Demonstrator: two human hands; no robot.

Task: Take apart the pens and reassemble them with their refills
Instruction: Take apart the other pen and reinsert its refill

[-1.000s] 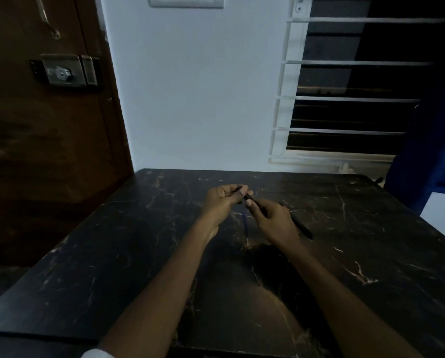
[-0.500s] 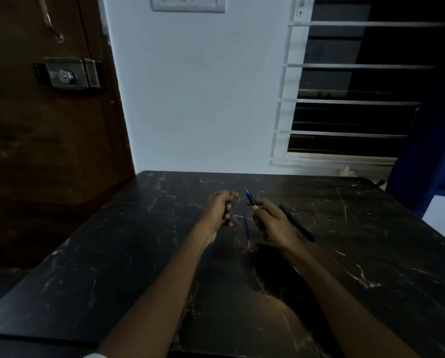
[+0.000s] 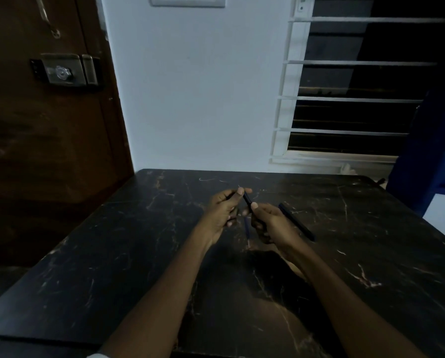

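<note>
Both hands meet over the middle of the black marble table (image 3: 138, 254). My right hand (image 3: 270, 223) grips a dark pen barrel (image 3: 247, 198) that points up and to the left. My left hand (image 3: 222, 208) pinches the barrel's upper end between thumb and fingers. A thin blue refill (image 3: 247, 231) lies on the table between my wrists. A second dark pen (image 3: 296, 222) rests on the table just right of my right hand, slanting toward the near right.
A white wall stands behind the table. A brown door with a metal lock (image 3: 61, 72) is at the left. A barred window (image 3: 358, 99) and a blue curtain (image 3: 433, 151) are at the right.
Half a second ago my hands were apart, the right one holding the barrel with its blue tip showing. Now my left hand has come back onto the barrel's upper end.
</note>
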